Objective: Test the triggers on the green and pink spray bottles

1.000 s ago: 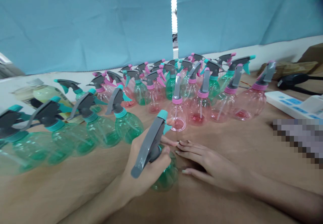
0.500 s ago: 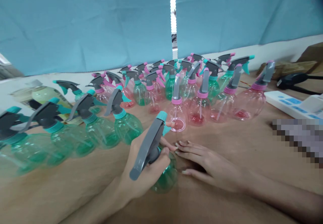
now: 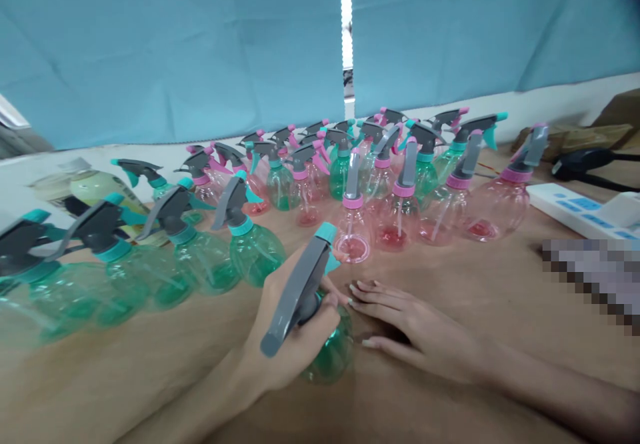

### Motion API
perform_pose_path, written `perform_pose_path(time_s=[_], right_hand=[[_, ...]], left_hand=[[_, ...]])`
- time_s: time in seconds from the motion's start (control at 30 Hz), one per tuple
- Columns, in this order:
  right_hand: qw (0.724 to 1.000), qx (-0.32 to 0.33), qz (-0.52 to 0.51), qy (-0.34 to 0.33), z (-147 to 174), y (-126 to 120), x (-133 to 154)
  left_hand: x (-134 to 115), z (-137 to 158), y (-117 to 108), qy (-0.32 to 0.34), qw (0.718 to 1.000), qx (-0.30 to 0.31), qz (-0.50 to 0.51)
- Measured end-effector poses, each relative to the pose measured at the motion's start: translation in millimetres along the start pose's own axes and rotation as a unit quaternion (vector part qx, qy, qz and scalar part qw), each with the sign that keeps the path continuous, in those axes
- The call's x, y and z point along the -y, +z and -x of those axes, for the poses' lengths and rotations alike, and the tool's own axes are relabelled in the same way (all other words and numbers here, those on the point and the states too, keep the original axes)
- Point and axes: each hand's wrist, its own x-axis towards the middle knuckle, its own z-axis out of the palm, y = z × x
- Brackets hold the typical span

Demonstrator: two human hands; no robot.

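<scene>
My left hand (image 3: pixel 295 337) is wrapped round the neck of a green spray bottle (image 3: pixel 333 354) with a grey trigger head and teal nozzle. The bottle is on the table right in front of me, its body partly hidden by the hand. Just to its right, my right hand (image 3: pixel 410 324) lies low over the table with fingers stretched out, the fingertips close to the bottle and to my left fingers. Whether they touch is hard to tell. A pink spray bottle (image 3: pixel 353 231) stands a little beyond both hands.
A row of green spray bottles (image 3: pixel 257 254) stands at the left, and pink ones (image 3: pixel 399 221) at the right, with several mixed ones behind. At the right are a white power strip (image 3: pixel 575 211), a black cable (image 3: pixel 595 161) and a blurred-out object (image 3: pixel 595 277). A blue curtain (image 3: pixel 200 51) hangs behind.
The view has shifted slightly, so everything sits a few pixels to the right and lower. Both hands and the green spray bottle keep nearly the same positions.
</scene>
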Motion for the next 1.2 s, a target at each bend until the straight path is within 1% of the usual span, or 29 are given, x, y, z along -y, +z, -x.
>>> perform_pose_path(time_s=[0.17, 0.3, 0.47, 0.57, 0.67, 0.73, 0.83, 1.03, 1.2], right_hand=[[1.0, 0.007, 0.01, 0.007, 0.5, -0.8, 0.9], [1.0, -0.004, 0.008, -0.001, 0.8, 0.5, -0.3], [1.0, -0.011, 0.004, -0.004, 1.0, 1.4, -0.9], [1.0, -0.006, 0.003, 0.0, 1.0, 1.1, -0.7], [1.0, 0.0, 0.005, 0.001, 0.9, 0.9, -0.8], [1.0, 0.003, 0.01, 0.003, 0.7, 0.8, -0.7], [1.0, 0.011, 0.017, 0.007, 0.5, 0.0, 0.0], [0.999, 0.023, 0.018, 0.014, -0.5, -2.4, 1.9], [1.0, 0.01, 0.005, 0.01, 0.1, -2.4, 0.9]], left_hand=[[-3.0, -0.5, -0.3, 0.001, 1.0, -0.009, 0.018], [-4.2, 0.3, -1.0, -0.001, 0.999, -0.001, 0.051], [-2.9, 0.9, -1.9, 0.014, 0.999, 0.005, 0.031], [-0.5, 1.8, -0.8, -0.005, 1.0, 0.009, 0.015], [1.4, 3.9, 1.5, -0.029, 0.999, -0.003, -0.02], [2.0, 5.6, 2.8, -0.024, 0.999, -0.013, -0.03], [1.3, 6.8, 3.4, -0.007, 0.999, -0.024, -0.021], [-1.7, 4.9, 4.0, -0.058, 0.998, -0.036, 0.016], [-1.9, 3.9, 5.7, -0.049, 0.998, -0.028, 0.004]])
